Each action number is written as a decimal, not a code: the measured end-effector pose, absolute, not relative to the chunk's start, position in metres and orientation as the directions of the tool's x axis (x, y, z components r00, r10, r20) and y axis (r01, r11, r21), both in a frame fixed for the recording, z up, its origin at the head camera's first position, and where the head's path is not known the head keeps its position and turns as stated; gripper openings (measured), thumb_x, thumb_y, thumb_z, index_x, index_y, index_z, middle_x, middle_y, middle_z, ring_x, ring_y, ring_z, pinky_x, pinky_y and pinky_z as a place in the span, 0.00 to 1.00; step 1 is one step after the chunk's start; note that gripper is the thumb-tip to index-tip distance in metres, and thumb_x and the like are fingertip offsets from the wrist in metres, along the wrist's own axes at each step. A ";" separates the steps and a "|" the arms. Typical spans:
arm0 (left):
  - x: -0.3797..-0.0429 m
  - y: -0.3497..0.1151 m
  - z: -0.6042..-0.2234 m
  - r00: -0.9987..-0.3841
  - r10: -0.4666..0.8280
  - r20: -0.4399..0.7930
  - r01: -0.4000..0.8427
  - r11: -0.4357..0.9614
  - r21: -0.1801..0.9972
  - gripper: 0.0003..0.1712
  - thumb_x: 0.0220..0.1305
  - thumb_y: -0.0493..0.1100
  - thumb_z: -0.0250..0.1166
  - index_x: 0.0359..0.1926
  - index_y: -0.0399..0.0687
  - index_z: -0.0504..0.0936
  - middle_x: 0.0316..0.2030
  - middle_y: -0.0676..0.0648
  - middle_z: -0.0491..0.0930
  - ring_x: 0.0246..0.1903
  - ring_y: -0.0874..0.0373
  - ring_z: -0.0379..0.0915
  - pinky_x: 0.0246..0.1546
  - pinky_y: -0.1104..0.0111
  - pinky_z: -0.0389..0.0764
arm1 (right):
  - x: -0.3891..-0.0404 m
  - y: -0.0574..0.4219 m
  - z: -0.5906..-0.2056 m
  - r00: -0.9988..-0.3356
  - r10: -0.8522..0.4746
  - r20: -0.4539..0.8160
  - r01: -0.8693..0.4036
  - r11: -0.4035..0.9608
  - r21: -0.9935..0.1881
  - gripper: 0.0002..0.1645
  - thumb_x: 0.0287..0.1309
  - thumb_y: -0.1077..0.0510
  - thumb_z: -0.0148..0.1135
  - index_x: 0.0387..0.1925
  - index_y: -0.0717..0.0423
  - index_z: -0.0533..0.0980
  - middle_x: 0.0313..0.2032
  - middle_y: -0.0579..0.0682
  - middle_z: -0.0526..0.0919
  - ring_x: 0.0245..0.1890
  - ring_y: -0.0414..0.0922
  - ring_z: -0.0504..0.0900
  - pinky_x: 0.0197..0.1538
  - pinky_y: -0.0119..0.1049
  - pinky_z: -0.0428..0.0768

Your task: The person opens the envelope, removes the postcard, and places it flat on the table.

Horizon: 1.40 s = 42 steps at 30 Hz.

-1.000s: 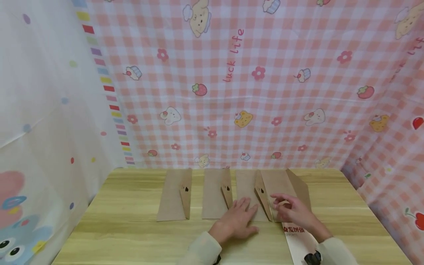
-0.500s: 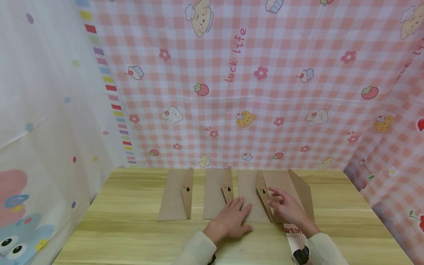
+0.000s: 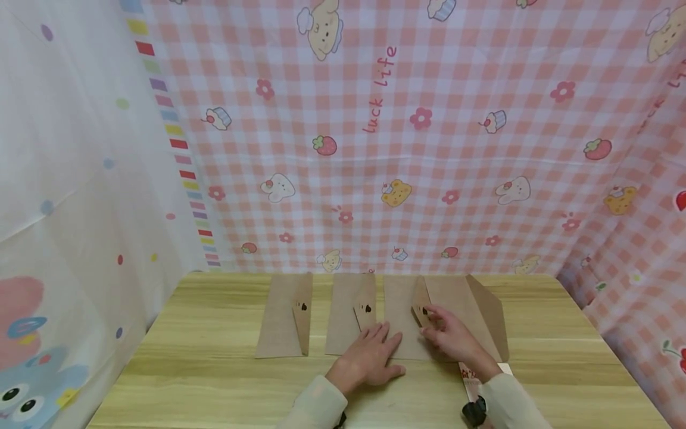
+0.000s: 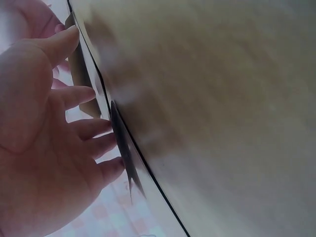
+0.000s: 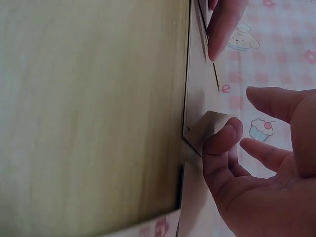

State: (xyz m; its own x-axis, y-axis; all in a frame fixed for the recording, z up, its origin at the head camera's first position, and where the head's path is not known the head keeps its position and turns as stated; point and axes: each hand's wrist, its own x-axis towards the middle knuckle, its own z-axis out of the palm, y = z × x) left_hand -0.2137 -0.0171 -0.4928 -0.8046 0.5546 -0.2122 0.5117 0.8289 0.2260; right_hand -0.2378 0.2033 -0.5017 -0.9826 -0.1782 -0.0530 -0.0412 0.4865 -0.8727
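Perhaps tugging could crease the flap [image 3: 421, 301] near the table's [image 3: 214, 339] far edge; whether my right hand [image 3: 454, 336] pinches, I can't tell; my left hand [image 3: 367, 358] lies spread.

"How is the light in the head view?"

"Soft, even and fairly bright across the patterned cloth [image 3: 343, 167] and counter [image 3: 187, 357], with only gentle shadows; fine detail looks slightly soft."

"And the wrist views?"

"Both are dimmer. In the left, hazy brown shadows smear over a blurred counter, and the left hand [image 4: 49, 133] is shaded. In the right, the right hand [image 5: 266, 197] sits in shade against paler cloth."
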 end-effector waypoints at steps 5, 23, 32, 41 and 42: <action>-0.213 -0.019 -0.494 -0.815 0.536 -0.221 0.494 0.841 0.218 0.40 0.69 0.66 0.55 0.76 0.58 0.59 0.77 0.42 0.52 0.76 0.50 0.47 0.74 0.57 0.52 | -0.242 0.197 -0.505 -0.984 -0.170 -0.049 -0.044 0.502 -0.864 0.36 0.62 0.63 0.64 0.69 0.66 0.64 0.61 0.72 0.70 0.27 0.44 0.77 0.27 0.36 0.78; -0.212 -0.018 -0.491 -0.820 0.512 -0.256 0.481 0.858 0.179 0.40 0.69 0.65 0.55 0.76 0.58 0.60 0.76 0.43 0.53 0.76 0.52 0.46 0.74 0.57 0.53 | -0.243 0.191 -0.509 -0.991 -0.130 -0.004 -0.071 0.569 -0.819 0.36 0.55 0.70 0.65 0.66 0.66 0.67 0.59 0.71 0.72 0.36 0.49 0.71 0.44 0.41 0.73; -0.212 -0.018 -0.491 -0.816 0.519 -0.253 0.493 0.855 0.162 0.40 0.69 0.65 0.55 0.76 0.58 0.59 0.76 0.42 0.53 0.76 0.51 0.46 0.74 0.57 0.53 | -0.243 0.193 -0.512 -0.989 -0.145 0.018 -0.095 0.546 -0.832 0.36 0.56 0.70 0.64 0.67 0.65 0.67 0.60 0.71 0.72 0.51 0.57 0.73 0.52 0.47 0.74; -0.212 -0.019 -0.492 -0.813 0.527 -0.247 0.502 0.850 0.161 0.40 0.69 0.65 0.55 0.76 0.57 0.59 0.77 0.42 0.52 0.76 0.51 0.46 0.74 0.57 0.53 | -0.244 0.194 -0.512 -0.984 -0.167 0.065 -0.144 0.524 -0.840 0.35 0.57 0.73 0.63 0.67 0.60 0.69 0.60 0.68 0.73 0.46 0.54 0.74 0.42 0.37 0.74; -0.212 -0.019 -0.492 -0.813 0.527 -0.248 0.503 0.850 0.160 0.40 0.69 0.65 0.55 0.76 0.57 0.59 0.76 0.42 0.52 0.76 0.51 0.46 0.74 0.57 0.53 | -0.244 0.194 -0.512 -0.983 -0.166 0.076 -0.154 0.530 -0.834 0.35 0.57 0.73 0.63 0.67 0.60 0.69 0.59 0.68 0.74 0.44 0.53 0.74 0.41 0.36 0.73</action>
